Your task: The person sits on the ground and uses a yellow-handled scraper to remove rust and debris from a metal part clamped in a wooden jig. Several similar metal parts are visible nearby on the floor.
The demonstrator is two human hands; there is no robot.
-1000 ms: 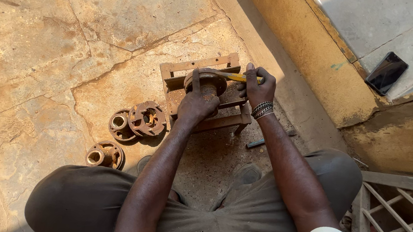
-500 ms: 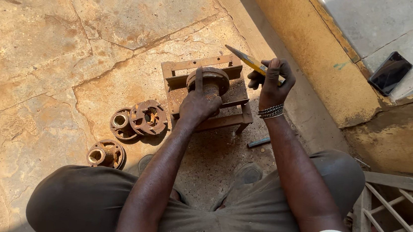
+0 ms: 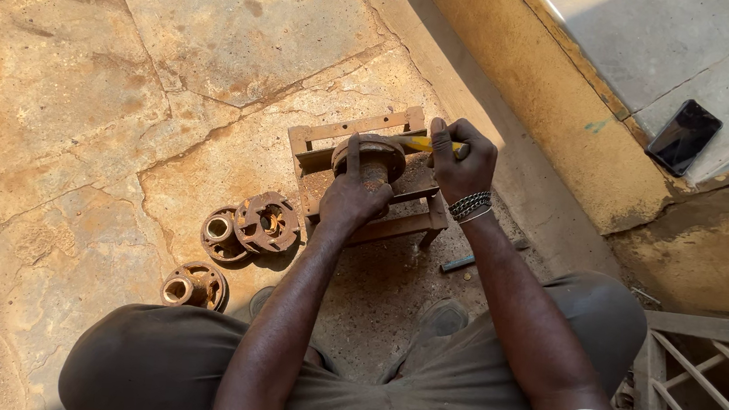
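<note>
A rusty flanged metal hub (image 3: 373, 155) stands on a small wooden stool (image 3: 407, 222) in front of me. My left hand (image 3: 355, 197) grips the hub's stem from the near side, thumb up against the flange. My right hand (image 3: 463, 163) is shut on a yellow-handled tool (image 3: 418, 143). The tool lies almost level, its tip pointing left against the top of the hub. Bead bracelets circle my right wrist.
Three more rusty hubs lie on the cracked stone floor to the left: a pair (image 3: 250, 226) and a single one (image 3: 193, 286). A dark metal rod (image 3: 465, 260) lies by the stool. A black phone (image 3: 683, 136) rests on the raised ledge. A metal grate (image 3: 709, 385) is at right.
My right hand, raised and off to the right of the hub half a second ago, has come back down and left, bringing the tool's tip onto the hub. My left hand has stayed put.
</note>
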